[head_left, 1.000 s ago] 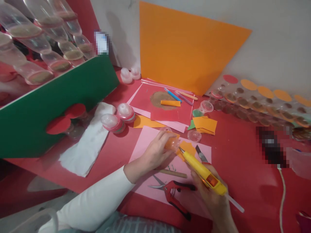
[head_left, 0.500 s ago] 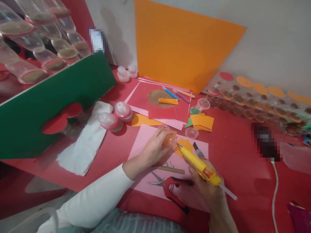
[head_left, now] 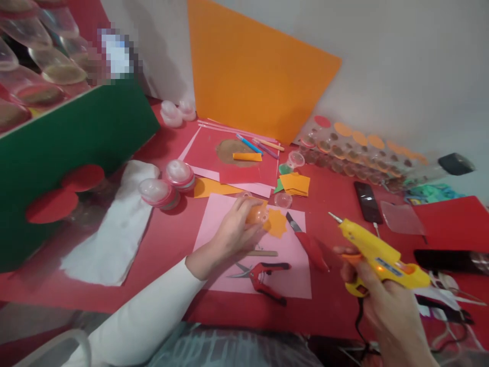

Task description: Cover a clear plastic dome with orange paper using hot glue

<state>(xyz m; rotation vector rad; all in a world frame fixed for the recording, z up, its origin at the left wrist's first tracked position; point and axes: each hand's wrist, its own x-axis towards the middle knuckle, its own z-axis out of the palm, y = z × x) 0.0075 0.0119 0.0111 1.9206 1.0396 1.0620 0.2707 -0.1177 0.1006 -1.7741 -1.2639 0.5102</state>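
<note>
My left hand [head_left: 233, 232] is closed over a small clear cup with orange paper on it [head_left: 256, 214], pressing it onto the pink sheet [head_left: 294, 278]. An orange star-shaped cutout [head_left: 276, 223] lies just right of that cup. My right hand [head_left: 385, 306] grips a yellow glue gun [head_left: 376, 251] held up over the red table, nozzle pointing up and left, well to the right of the pink sheet. Red-handled scissors [head_left: 262, 275] and a thin wooden stick [head_left: 262, 253] lie on the pink sheet below my left hand. A red-handled craft knife [head_left: 307, 243] lies at the sheet's right edge.
A green board [head_left: 72, 148] with red discs leans at left over a white cloth [head_left: 110, 224]. Two red-rimmed cups [head_left: 168, 183] sit beside it. Red and orange papers with pens [head_left: 244, 158], a big orange sheet [head_left: 252, 76], rows of cups [head_left: 355, 158] and a phone [head_left: 367, 201] lie behind.
My right hand has pulled the glue gun away from the cup, rightward and back toward me. The camera has swung right. My left hand stays on the cup.
</note>
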